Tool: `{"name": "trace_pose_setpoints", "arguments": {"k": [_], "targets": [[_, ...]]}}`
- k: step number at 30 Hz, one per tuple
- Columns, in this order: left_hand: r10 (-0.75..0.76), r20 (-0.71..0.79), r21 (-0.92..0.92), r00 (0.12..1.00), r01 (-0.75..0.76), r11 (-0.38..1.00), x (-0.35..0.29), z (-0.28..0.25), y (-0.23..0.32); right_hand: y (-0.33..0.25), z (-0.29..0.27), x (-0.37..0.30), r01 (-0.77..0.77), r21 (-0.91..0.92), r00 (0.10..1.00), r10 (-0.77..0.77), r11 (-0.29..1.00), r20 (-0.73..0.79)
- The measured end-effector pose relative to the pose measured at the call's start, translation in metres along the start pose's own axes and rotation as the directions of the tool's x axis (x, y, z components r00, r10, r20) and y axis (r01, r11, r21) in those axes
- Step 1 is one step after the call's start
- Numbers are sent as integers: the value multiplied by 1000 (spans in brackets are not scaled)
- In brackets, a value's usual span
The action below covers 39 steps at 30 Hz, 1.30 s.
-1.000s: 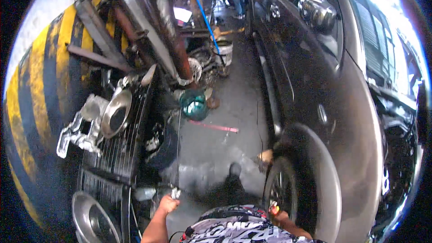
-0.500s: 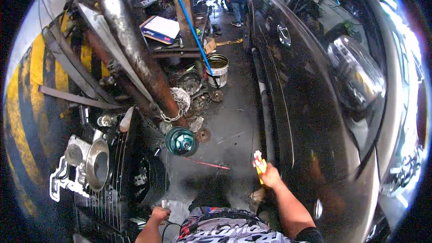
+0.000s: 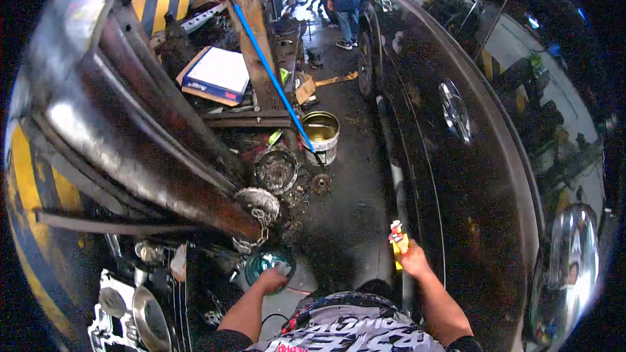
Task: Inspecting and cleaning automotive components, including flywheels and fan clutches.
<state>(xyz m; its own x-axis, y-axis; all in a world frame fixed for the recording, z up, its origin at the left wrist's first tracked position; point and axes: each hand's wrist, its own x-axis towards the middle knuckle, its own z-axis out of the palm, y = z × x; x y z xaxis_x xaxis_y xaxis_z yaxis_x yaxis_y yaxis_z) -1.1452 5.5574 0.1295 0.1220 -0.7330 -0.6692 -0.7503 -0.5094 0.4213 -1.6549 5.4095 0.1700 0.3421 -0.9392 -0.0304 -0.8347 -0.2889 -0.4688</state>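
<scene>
My right hand (image 3: 415, 261) is closed around a small yellow object (image 3: 399, 254) with a red-and-white top, held upright beside the dark car's lower side. Its exact kind is too blurred to make out. My left hand (image 3: 272, 279) hangs in front of a round teal-green vessel (image 3: 257, 269) on the floor and covers part of it. Whether the two touch, I cannot tell. The fingers of that hand are smeared and partly turned away, so anything in them is hidden.
A dark car (image 3: 482, 189) runs along my right. To my left are a slanting metal post (image 3: 150, 137), a chain (image 3: 261, 217) and metal engine parts (image 3: 147, 316). Ahead stand a bucket (image 3: 324, 150) with a blue pole (image 3: 267, 65) and a person (image 3: 344, 0).
I have moved forward along the car, and the bucket and post appear nearer. My left hand has risen in front of the teal vessel. The yellow object stays in my right hand.
</scene>
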Motion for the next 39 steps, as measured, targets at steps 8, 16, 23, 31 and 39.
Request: {"name": "trace_pose_setpoints", "arguments": {"k": [8,16,23,31,39], "targets": [[68,-138,-112,988,-84,990,161,-121,112,23,-33,212,-278,262,961,264,924,87],[342,102,570,934,-337,749,275,-167,128,41,-85,530,-222,4,932,211,975,294],[532,83,392,842,-519,760,418,-242,224,29,-138,776,-38,102,966,10,994,257],[633,57,656,772,-507,559,673,-350,307,52,-158,1084,50,-22,968,-43,999,248],[100,-66,-224,993,-112,968,860,-627,557,100,-181,1309,-137,-43,947,144,990,287]]}}
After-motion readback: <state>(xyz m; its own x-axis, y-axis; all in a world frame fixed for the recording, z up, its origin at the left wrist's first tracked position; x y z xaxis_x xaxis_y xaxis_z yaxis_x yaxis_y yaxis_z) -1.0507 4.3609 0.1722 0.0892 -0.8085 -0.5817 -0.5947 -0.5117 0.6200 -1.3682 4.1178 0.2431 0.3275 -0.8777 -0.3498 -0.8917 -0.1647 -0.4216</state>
